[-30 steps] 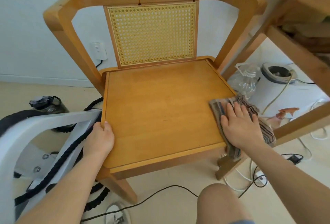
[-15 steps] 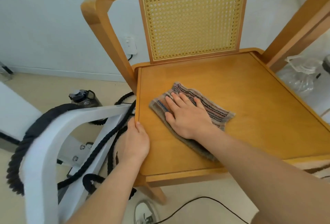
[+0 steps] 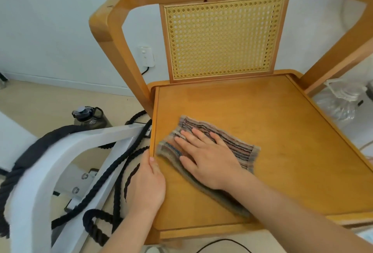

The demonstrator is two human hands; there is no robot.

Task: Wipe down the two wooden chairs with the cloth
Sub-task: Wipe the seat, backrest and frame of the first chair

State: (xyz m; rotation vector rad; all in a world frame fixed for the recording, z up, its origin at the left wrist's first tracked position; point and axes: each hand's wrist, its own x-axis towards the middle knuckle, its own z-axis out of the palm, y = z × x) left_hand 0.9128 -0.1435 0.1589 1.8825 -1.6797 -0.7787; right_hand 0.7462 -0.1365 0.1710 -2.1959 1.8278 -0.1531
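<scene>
I pressed the striped cloth [image 3: 220, 147] flat under my open right hand [image 3: 210, 162], wiping the wooden chair [image 3: 282, 135] seat's near-left; my left hand [image 3: 147, 184] gripped its edge; next, the far side.

Chair [image 3: 282, 131] right arm cropped, cloth [image 3: 232, 145] partly under right hand [image 3: 210, 160]

Counts, head view:
- wooden chair [image 3: 282, 123]: 1 in view, cane back panel [image 3: 223, 36]: 1
- cloth [image 3: 240, 141]: 1, striped, on seat
- hands: 2, left hand [image 3: 146, 184], right hand [image 3: 207, 156]
- white frame [image 3: 60, 152]: 1, beside chair
- dark ropes [image 3: 121, 156]: several strands, exact count unclear
- dark water bottle [image 3: 88, 116]: 1, on floor
- wall outlet [image 3: 147, 56]: 1
- clear plastic jug [image 3: 341, 101]: 1, right of chair
- thin black cable [image 3: 222, 243]: 1, on floor
</scene>
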